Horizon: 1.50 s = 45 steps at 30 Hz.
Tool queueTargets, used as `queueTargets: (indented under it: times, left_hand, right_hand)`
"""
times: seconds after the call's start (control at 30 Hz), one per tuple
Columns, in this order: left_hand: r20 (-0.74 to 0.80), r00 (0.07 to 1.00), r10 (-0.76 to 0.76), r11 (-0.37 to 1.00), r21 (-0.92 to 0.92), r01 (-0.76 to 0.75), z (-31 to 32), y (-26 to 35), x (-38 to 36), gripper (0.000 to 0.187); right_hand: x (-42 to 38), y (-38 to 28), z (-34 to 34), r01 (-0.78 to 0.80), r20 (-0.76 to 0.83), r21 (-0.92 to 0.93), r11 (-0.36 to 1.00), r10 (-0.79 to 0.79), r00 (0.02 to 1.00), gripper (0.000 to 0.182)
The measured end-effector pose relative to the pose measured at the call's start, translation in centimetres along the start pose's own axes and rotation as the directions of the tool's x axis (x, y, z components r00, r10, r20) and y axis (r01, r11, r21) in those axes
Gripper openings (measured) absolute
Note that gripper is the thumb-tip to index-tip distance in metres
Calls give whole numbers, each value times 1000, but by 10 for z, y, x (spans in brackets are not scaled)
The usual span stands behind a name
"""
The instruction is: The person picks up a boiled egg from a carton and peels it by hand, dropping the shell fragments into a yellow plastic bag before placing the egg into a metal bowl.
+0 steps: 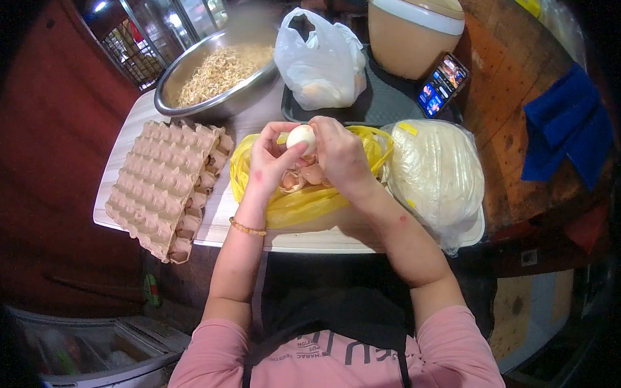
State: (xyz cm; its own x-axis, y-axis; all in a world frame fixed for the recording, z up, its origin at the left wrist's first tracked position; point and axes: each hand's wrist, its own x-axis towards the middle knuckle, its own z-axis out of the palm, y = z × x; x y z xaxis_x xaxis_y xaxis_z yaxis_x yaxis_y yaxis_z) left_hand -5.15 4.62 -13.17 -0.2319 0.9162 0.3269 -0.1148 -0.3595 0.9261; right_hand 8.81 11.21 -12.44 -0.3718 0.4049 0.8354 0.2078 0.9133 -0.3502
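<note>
A white, smooth egg point(300, 140) is held between both hands above a yellow plastic bag point(289, 210). My left hand point(274, 157) grips the egg from the left, thumb across its lower front. Against the egg's right side are the curled fingers of my right hand point(339, 154); whether they pinch a bit of shell cannot be made out. Broken brown eggshells point(312, 173) lie in the open bag just beneath the hands.
Stacked egg cartons point(157, 178) stand at the left, below a steel bowl point(170, 90) of sprouts-like strands. Behind are a white bag point(322, 64), a dark tray point(389, 104), a tan container point(411, 43) and a phone point(443, 86). A wrapped pale bundle point(434, 174) sits right.
</note>
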Motion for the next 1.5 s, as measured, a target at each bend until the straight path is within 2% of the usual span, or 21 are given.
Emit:
queueTargets:
  times: [0.13, 0.27, 0.43, 0.5, 0.57, 0.6, 0.67, 0.77, 0.87, 0.97, 1.07, 1.2, 1.27, 1.5]
  left_hand:
    - [-10, 1000, -25, 994, -103, 24, 3, 2, -1, 31]
    - [2, 997, -77, 992, -98, 77, -2, 1, 1, 31]
    - [82, 993, -87, 995, 62, 82, -4, 5, 0, 36]
    - [70, 993, -90, 996, 26, 89, -2, 6, 0, 38]
    - [59, 994, -94, 995, -11, 95, -1, 6, 0, 40]
    - [59, 993, -99, 995, -23, 100, -1, 6, 0, 40]
    - [61, 993, -103, 994, -35, 105, -1, 5, 1, 41]
    - [19, 999, -49, 999, 17, 49, -2, 0, 2, 45]
    - [15, 998, -57, 998, -8, 57, -3, 0, 2, 44]
    - [20, 998, -54, 998, -22, 55, -5, -2, 2, 44]
    - [9, 998, -58, 998, -21, 58, -4, -2, 2, 42]
    - [19, 999, -47, 999, -22, 47, -3, 1, 2, 41]
    - [17, 999, -46, 998, -29, 47, -2, 3, 1, 41]
    - [59, 995, -85, 992, -86, 90, -5, 5, 0, 41]
  right_hand:
    - [-1, 5, 3, -24, -49, 39, 999, 26, 998, 18]
    - [1, 5, 1, -73, -98, 76, 994, 80, 992, 9]
    - [5, 7, -6, -115, -128, 79, 990, 124, 984, 11]
    - [7, 9, -6, -128, -139, 97, 987, 141, 980, 11]
    - [7, 10, -7, -230, -107, 184, 956, 252, 962, 15]
    - [7, 10, -6, -230, -107, 184, 956, 252, 962, 15]
    - [5, 9, -6, -299, -10, 211, 931, 308, 951, 20]
    - [4, 1, -4, -375, 68, 243, 894, 370, 927, 28]
    - [2, -3, 0, -375, 121, 320, 870, 356, 927, 34]
    - [2, 1, 3, -324, 86, 322, 890, 313, 946, 38]
    - [3, 1, -1, -373, 176, 376, 848, 330, 927, 35]
    - [3, 4, 0, -378, 151, 392, 839, 347, 926, 30]
    - [3, 4, 1, -289, 77, 303, 908, 279, 957, 25]
    - [3, 2, 1, -221, 22, 218, 951, 222, 975, 20]
